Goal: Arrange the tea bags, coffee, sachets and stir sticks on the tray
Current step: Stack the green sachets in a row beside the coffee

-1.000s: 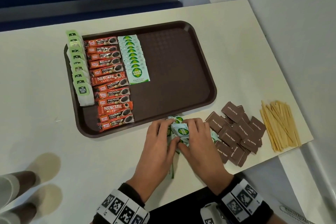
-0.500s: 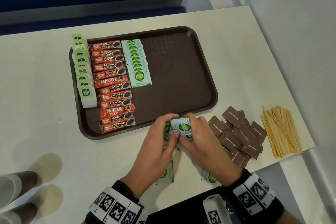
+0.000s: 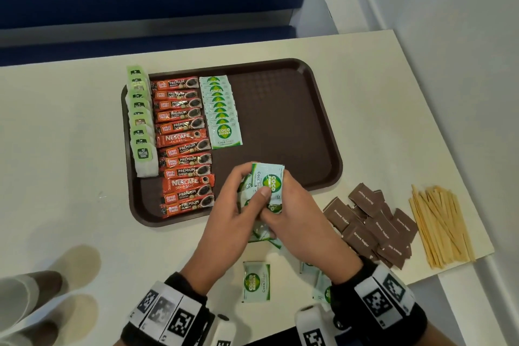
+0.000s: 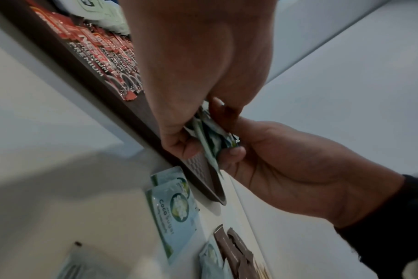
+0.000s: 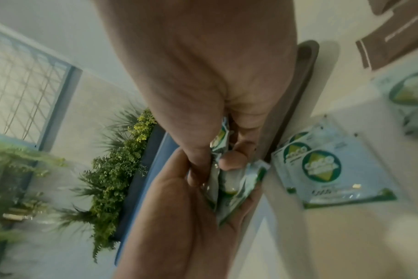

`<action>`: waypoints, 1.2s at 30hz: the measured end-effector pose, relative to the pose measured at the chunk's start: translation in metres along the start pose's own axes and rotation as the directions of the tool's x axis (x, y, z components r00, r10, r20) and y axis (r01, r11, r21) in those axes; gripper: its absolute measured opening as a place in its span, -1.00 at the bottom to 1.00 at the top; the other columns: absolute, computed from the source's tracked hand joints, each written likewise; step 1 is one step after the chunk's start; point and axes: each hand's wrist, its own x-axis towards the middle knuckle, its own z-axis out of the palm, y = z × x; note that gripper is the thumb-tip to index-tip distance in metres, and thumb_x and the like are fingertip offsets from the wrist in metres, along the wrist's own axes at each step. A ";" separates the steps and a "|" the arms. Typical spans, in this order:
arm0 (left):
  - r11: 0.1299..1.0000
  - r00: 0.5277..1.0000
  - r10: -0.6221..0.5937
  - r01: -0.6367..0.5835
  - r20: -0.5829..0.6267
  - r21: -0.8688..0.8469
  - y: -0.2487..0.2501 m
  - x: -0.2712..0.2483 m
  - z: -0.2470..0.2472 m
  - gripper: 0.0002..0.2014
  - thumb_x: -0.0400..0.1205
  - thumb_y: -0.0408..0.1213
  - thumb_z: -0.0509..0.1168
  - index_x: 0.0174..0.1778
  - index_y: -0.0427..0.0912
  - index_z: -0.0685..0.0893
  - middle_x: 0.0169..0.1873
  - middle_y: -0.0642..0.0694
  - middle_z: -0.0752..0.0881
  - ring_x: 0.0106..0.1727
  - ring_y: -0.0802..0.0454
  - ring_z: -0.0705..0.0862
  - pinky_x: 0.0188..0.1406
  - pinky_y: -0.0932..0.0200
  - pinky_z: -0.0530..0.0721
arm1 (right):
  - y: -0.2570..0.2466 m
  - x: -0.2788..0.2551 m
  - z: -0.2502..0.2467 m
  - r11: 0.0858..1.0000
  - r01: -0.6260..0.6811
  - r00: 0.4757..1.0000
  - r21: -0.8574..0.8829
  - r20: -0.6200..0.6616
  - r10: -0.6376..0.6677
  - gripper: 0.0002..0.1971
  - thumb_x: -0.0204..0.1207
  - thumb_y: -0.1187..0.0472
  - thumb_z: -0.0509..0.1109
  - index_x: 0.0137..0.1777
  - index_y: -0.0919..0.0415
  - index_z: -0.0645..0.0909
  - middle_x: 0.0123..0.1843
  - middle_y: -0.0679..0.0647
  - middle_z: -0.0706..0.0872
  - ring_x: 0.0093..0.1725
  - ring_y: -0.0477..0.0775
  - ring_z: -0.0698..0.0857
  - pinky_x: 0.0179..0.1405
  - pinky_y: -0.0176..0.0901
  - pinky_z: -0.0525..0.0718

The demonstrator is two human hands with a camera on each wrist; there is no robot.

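Note:
Both hands hold a small bunch of green-and-white coco sugar sachets (image 3: pixel 269 181) just above the near rim of the brown tray (image 3: pixel 309 121). My left hand (image 3: pixel 243 194) grips the bunch from the left, and my right hand (image 3: pixel 283 202) from the right. A thumb lies on the top sachet. Up close, the bunch (image 4: pixel 210 136) sits pinched between curled fingers (image 5: pixel 229 160). On the tray lie a column of tea bags (image 3: pixel 140 121), a column of coffee sticks (image 3: pixel 185 146) and a short overlapped row of coco sugar sachets (image 3: pixel 222 112).
Loose coco sugar sachets (image 3: pixel 256 281) lie on the white table near its front edge, more under my right wrist (image 3: pixel 321 286). Right of the tray is a heap of brown sugar sachets (image 3: pixel 370 227), then a pile of wooden stir sticks (image 3: pixel 441 227). The tray's right half is bare.
Both hands gathered sachets on the table, lifted the bunch and carried it forward over the tray's near rim. Loose sachets are now uncovered on the table behind them.

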 end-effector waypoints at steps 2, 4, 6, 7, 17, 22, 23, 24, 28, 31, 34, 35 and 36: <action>0.999 0.999 -0.024 0.023 -0.027 -0.043 0.002 0.002 -0.001 -0.72 0.86 -0.25 0.34 0.45 0.16 0.66 0.21 0.11 0.82 0.26 0.04 0.83 0.15 0.14 0.83 | -0.006 0.002 0.001 0.994 -0.022 0.999 0.104 0.035 0.019 -0.66 0.65 0.18 0.46 0.36 -0.08 0.54 0.21 0.06 0.70 0.04 0.06 0.81 -0.23 -0.03 0.87; 0.997 0.997 -0.042 0.039 -0.057 -0.060 0.002 0.005 -0.002 -0.73 0.87 -0.25 0.32 0.43 0.16 0.69 0.20 0.04 0.82 0.21 -0.07 0.84 0.09 0.02 0.87 | -0.012 0.002 0.002 0.986 -0.039 0.997 0.162 0.070 0.028 -0.64 0.69 0.22 0.45 0.41 -0.12 0.54 0.30 0.05 0.70 0.13 -0.01 0.81 -0.11 -0.14 0.86; 0.998 0.995 -0.045 0.041 -0.090 -0.048 0.000 0.009 -0.005 -0.74 0.88 -0.24 0.31 0.44 0.14 0.70 0.22 -0.08 0.80 0.19 -0.20 0.83 0.08 -0.15 0.87 | -0.015 0.003 0.002 0.967 -0.061 0.992 0.246 0.124 0.031 -0.59 0.70 0.23 0.43 0.48 -0.16 0.53 0.34 0.01 0.76 0.26 -0.06 0.81 0.23 -0.02 0.84; 0.999 0.994 -0.033 0.029 -0.108 -0.033 -0.001 0.012 -0.007 -0.75 0.89 -0.22 0.30 0.45 0.11 0.70 0.23 -0.11 0.80 0.22 -0.22 0.82 0.19 -0.25 0.85 | -0.017 0.004 0.003 0.928 -0.088 0.985 0.361 0.170 0.027 -0.55 0.71 0.28 0.40 0.52 -0.13 0.53 0.35 0.02 0.79 0.31 -0.03 0.81 0.34 0.08 0.82; 0.997 0.946 0.041 -0.059 -0.320 -0.049 0.011 0.027 -0.004 -0.83 0.84 -0.22 0.36 0.34 0.02 0.72 0.21 0.09 0.85 0.29 0.08 0.82 0.26 0.17 0.79 | -0.024 0.018 0.010 0.707 -0.053 0.970 0.706 -0.131 0.204 -0.77 0.65 0.13 0.60 0.21 0.17 0.69 0.03 0.04 0.85 0.01 -0.04 0.89 -0.06 -0.01 0.91; 0.995 0.927 0.020 -0.054 -0.375 -0.081 0.019 0.034 -0.002 -0.75 0.70 -0.06 0.50 0.27 0.04 0.76 0.21 0.04 0.88 0.27 0.03 0.85 0.35 -0.15 0.83 | -0.025 0.034 -0.004 0.750 -0.032 0.977 0.661 -0.137 0.162 -0.88 0.75 0.15 0.49 0.07 0.14 0.85 -0.01 0.09 0.92 -0.11 0.01 0.86 -0.13 -0.08 0.85; 0.994 0.923 0.017 -0.055 -0.384 -0.089 0.020 0.035 -0.004 -0.77 0.67 -0.05 0.52 0.24 0.09 0.78 0.20 0.02 0.89 0.27 -0.02 0.86 0.35 -0.23 0.83 | -0.024 0.038 -0.007 0.752 -0.046 0.982 0.658 -0.109 0.155 -0.86 0.77 0.17 0.47 0.07 0.15 0.87 -0.01 0.11 0.92 -0.13 0.01 0.86 -0.12 -0.07 0.84; 0.994 0.920 0.008 -0.052 -0.391 -0.101 0.020 0.036 -0.008 -0.78 0.65 -0.04 0.54 0.20 0.14 0.80 0.19 0.01 0.90 0.26 -0.06 0.87 0.33 -0.31 0.82 | -0.025 0.041 -0.010 0.761 -0.061 0.986 0.646 -0.077 0.145 -0.85 0.77 0.18 0.46 0.07 0.14 0.88 -0.02 0.14 0.92 -0.13 0.02 0.85 -0.10 -0.08 0.83; 0.994 0.909 0.002 -0.049 -0.416 -0.103 0.022 0.036 -0.021 -0.80 0.59 -0.11 0.61 0.10 0.18 0.84 0.12 0.01 0.93 0.19 -0.08 0.90 0.31 -0.29 0.83 | -0.024 0.049 -0.012 0.753 -0.101 0.993 0.650 0.019 0.117 -0.90 0.71 0.17 0.54 0.09 0.17 0.84 0.03 0.24 0.89 -0.11 0.05 0.80 -0.05 -0.07 0.77; 0.989 0.925 -0.042 -0.015 -0.377 -0.147 0.024 0.035 -0.030 -0.80 0.60 -0.15 0.60 0.13 0.07 0.85 0.09 -0.04 0.94 0.15 -0.12 0.91 0.26 -0.23 0.85 | -0.022 0.051 -0.010 0.753 -0.095 0.995 0.651 0.043 0.088 -0.89 0.67 0.17 0.58 0.09 0.19 0.82 -0.02 0.14 0.86 -0.10 0.03 0.76 0.03 -0.04 0.77; 0.988 0.926 -0.077 0.022 -0.368 -0.152 0.026 0.032 -0.040 -0.85 0.67 -0.19 0.56 0.14 -0.01 0.86 0.08 -0.04 0.94 0.11 -0.11 0.91 0.17 -0.17 0.88 | -0.026 0.054 -0.010 0.740 -0.104 0.994 0.664 0.055 0.091 -0.89 0.69 0.21 0.55 0.13 0.22 0.81 0.00 0.18 0.89 -0.05 0.06 0.81 0.03 -0.02 0.81; 0.989 0.924 -0.085 0.032 -0.373 -0.146 0.025 0.032 -0.045 -0.88 0.67 -0.20 0.57 0.11 -0.03 0.86 0.08 -0.03 0.93 0.10 -0.10 0.92 0.13 -0.16 0.89 | -0.029 0.055 -0.010 0.737 -0.108 0.994 0.667 0.054 0.097 -0.88 0.71 0.22 0.53 0.16 0.25 0.79 0.02 0.20 0.90 -0.05 0.09 0.84 0.01 -0.02 0.82; 0.988 0.923 -0.098 0.046 -0.371 -0.145 0.025 0.031 -0.048 -0.90 0.67 -0.22 0.58 0.08 -0.04 0.86 0.07 -0.04 0.94 0.07 -0.09 0.92 0.09 -0.13 0.89 | -0.031 0.057 -0.010 0.741 -0.106 0.994 0.663 0.050 0.097 -0.87 0.73 0.23 0.51 0.18 0.27 0.77 0.02 0.22 0.91 -0.05 0.11 0.87 -0.02 -0.01 0.83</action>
